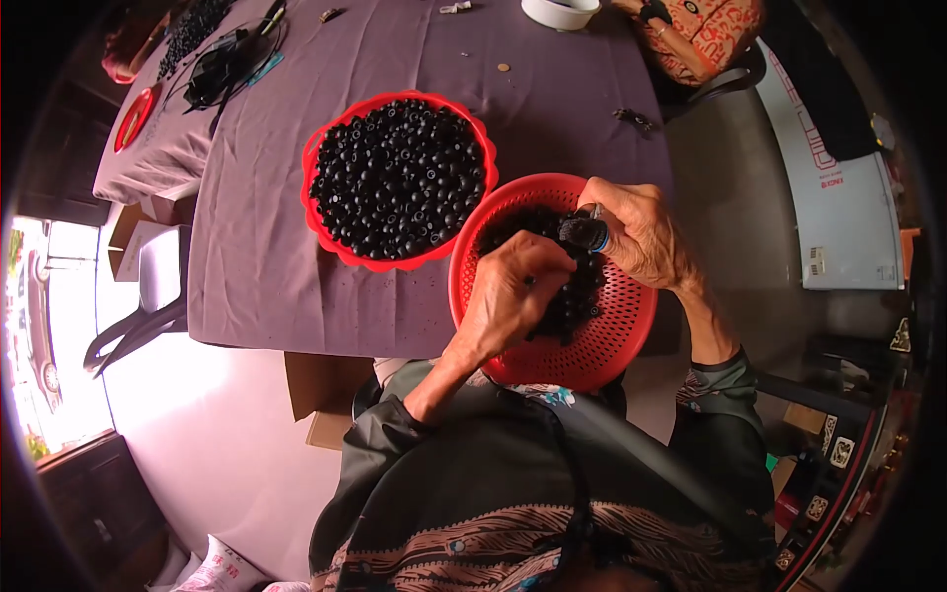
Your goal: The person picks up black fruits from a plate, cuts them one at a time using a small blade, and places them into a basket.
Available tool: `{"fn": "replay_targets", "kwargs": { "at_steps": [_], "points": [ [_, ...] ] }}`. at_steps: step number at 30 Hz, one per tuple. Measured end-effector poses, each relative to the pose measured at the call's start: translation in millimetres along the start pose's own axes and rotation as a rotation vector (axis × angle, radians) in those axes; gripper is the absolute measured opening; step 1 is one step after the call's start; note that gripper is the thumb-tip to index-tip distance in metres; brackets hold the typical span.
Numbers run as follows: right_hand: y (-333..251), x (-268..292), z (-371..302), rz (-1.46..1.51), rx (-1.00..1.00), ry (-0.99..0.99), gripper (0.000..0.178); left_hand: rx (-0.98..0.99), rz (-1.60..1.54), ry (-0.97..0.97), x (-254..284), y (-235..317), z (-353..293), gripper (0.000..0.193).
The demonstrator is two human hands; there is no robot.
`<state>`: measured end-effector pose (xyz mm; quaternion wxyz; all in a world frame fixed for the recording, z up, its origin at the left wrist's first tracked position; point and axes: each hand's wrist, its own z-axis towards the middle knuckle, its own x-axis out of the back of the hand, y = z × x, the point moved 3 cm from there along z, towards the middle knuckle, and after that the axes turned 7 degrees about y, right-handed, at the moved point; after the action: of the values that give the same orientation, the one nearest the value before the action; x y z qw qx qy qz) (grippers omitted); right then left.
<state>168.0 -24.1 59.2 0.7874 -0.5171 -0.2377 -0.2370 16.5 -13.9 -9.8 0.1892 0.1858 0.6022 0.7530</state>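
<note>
A red colander point(631, 321) sits at the table's near edge, tilted toward me, with small round black pieces point(567, 311) inside. Over it, my right hand point(646, 237) is closed around a short brush-like thing with a dark bristly end point(584, 234); its other end is hidden in the hand. My left hand point(508, 291) is beside it above the colander, fingers pinched together. A bit of something dark shows between those fingers, too small to name. Touching the colander on its far left, a red scalloped basin point(314, 222) is heaped with the same shiny black pieces, some hollow like caps.
A purplish cloth covers the table point(256, 266). Toward the far side are a white bowl point(560, 12), a dark tangle of cords point(212, 74) and a red plate point(136, 118). Another person's arm point(686, 49) rests at the far right. A chair point(163, 276) stands at the left.
</note>
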Motion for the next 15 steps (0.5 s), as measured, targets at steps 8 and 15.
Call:
{"fn": "replay_targets", "kwargs": {
  "at_steps": [8,15],
  "points": [
    [11,0,-8,0.0,-0.092,-0.052,0.041,-0.13,0.669,0.397,82,-15,13,0.017],
    [14,-12,-7,-0.015,-0.089,-0.111,0.027,-0.142,1.021,0.261,105,-45,22,0.019]
  ]
}}
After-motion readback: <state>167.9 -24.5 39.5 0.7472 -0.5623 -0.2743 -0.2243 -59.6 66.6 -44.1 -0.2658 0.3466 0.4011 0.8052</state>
